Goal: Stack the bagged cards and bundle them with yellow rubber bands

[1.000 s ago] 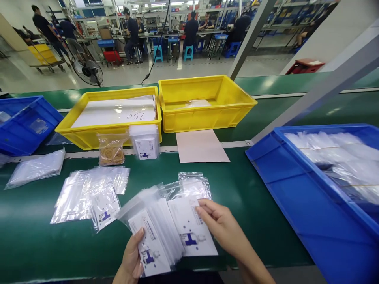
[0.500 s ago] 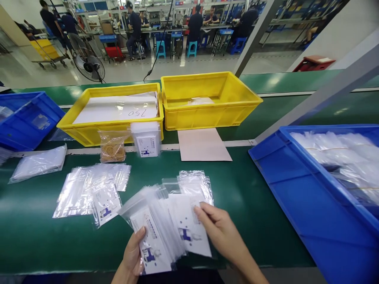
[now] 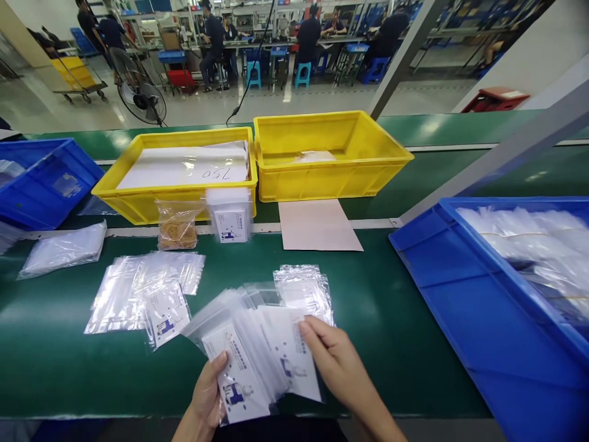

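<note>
A fanned stack of clear bags with white printed cards (image 3: pixel 257 350) lies at the near edge of the green table (image 3: pixel 377 307). My left hand (image 3: pixel 207 396) grips the stack's near left corner, thumb on the front card. My right hand (image 3: pixel 334 359) pinches the rightmost card of the fan between thumb and fingers. A single bagged card (image 3: pixel 304 288) lies just beyond the fan.
Loose clear bags (image 3: pixel 145 291) lie to the left, with a bag of rubber bands (image 3: pixel 176 227) and a card bundle (image 3: pixel 229 215) behind. Two yellow bins (image 3: pixel 331 178) stand at the back. Blue bins sit at right (image 3: pixel 464 294) and left (image 3: pixel 41 184). Other people work far behind.
My right hand has slid the rightmost card leftward, closing the fan against the stack. My left hand has kept its grip.
</note>
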